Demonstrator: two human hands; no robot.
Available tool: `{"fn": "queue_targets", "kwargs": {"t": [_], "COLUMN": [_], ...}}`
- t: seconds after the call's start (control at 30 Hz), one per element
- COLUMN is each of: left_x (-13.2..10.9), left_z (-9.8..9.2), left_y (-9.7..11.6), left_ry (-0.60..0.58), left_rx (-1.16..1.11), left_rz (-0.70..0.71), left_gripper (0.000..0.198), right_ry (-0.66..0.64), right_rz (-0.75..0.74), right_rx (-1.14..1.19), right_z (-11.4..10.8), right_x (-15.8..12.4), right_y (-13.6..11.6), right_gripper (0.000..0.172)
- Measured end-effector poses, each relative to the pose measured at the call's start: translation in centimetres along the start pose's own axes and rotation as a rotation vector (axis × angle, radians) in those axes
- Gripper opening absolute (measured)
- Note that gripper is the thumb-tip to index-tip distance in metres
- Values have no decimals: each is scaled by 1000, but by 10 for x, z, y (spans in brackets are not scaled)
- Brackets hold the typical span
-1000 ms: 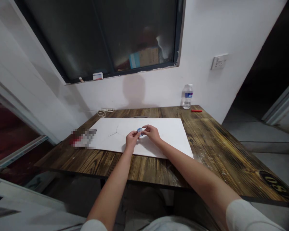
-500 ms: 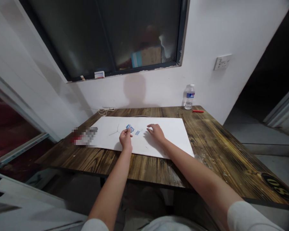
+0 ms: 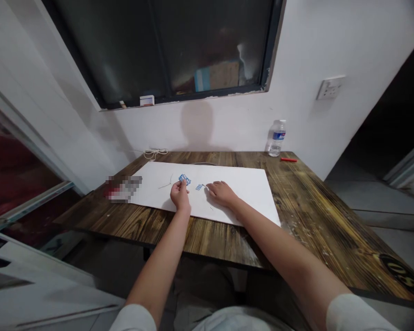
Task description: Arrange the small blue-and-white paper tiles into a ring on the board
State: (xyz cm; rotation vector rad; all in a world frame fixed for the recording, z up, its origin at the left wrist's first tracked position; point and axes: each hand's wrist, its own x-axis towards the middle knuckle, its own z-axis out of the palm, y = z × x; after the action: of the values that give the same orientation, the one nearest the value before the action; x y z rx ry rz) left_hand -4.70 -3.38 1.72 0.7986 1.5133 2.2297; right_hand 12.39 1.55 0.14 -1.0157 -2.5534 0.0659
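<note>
A white board (image 3: 241, 179) lies on the wooden table. Near its middle, my left hand (image 3: 180, 196) is closed, thumb and fingers pinching a bundle of small blue-and-white pieces (image 3: 184, 179). To the right, a short row of small blue-outlined pieces (image 3: 199, 187) rests on the board. Just beside that row is my right hand (image 3: 221, 193), low over the board with its fingers drawn together. A thin dark bit shows at its fingertips; whether they grip it is too small to make out.
Thin dark wire-like lines (image 3: 169, 183) lie left of my left hand. Further back on the table are a white cord (image 3: 155, 153), a water bottle (image 3: 277, 139) and a red pen-like stick (image 3: 289, 160). A blurred-out item (image 3: 124, 189) overlaps the board's left end.
My right hand has lowered and moved toward the row of blue pieces, its spread fingers closing together. My left hand keeps its bundle in nearly the same place. The view has shifted slightly.
</note>
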Motion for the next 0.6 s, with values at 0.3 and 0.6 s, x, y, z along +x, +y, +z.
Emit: {"fn": "queue_targets", "kwargs": {"t": [0.3, 0.6], "left_x": [-1, -2], "left_z": [1, 1], "left_y": [0, 3], "left_ry": [-18, -37], "left_rx": [17, -15], "left_rz": [-26, -40], "left_gripper": [33, 35], "right_ry": [21, 64], "right_rz": [57, 188], "right_rx": [-32, 50], "right_z": [-18, -16], "right_x": [0, -1], "right_y": [-10, -8], "right_gripper": [26, 26]}}
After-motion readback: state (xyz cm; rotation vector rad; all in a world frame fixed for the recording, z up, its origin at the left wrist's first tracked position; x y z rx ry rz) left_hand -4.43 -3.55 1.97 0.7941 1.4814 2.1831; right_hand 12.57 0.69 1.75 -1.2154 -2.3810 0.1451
